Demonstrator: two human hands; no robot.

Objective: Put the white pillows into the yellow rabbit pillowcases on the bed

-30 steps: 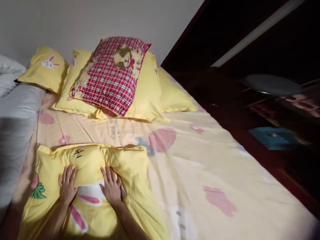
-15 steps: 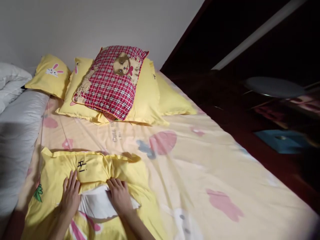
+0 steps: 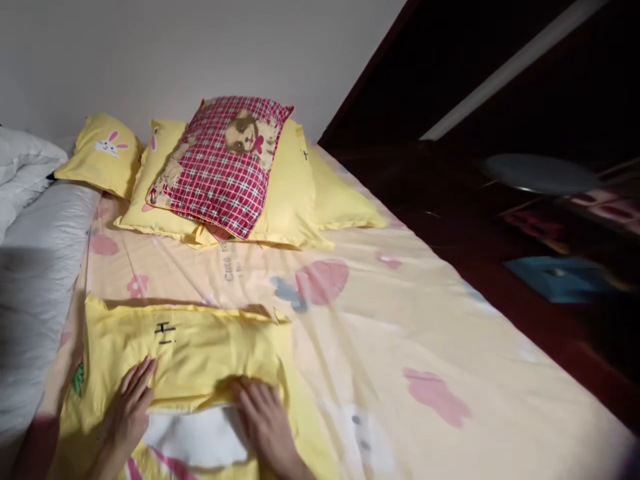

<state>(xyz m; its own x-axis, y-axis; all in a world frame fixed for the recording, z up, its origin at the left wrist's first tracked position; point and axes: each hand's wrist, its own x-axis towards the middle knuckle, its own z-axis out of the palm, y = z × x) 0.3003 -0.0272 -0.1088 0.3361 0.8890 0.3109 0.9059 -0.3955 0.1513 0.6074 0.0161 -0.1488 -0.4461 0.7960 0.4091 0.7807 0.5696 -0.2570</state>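
A yellow pillowcase point(image 3: 210, 353) with a dark "Hi" print and pink rabbit ears lies at the near end of the bed. Its opening shows a white pillow insert point(image 3: 197, 437) inside. At the left end of the opening's upper edge, my left hand point(image 3: 127, 407) holds the cloth, fingers together over it and thumb hidden. Bent fingers of my right hand point(image 3: 263, 417) grip the same edge at its right end, where the fabric bunches. Between both hands this edge runs nearly straight across the insert.
Behind, several yellow pillows point(image 3: 345, 200) and a red plaid dog-print pillow point(image 3: 225, 173) are piled against the wall. A small rabbit pillow point(image 3: 107, 157) sits left, beside a grey-white quilt point(image 3: 55, 233). The printed sheet point(image 3: 380, 300) extends right to the bed's edge; a blue object point(image 3: 555, 280) lies beyond.
Both hands have moved toward me, and the right one also shifted right. The pillowcase's upper flap is drawn down and smoother, covering more of the white insert. The view has shifted slightly.
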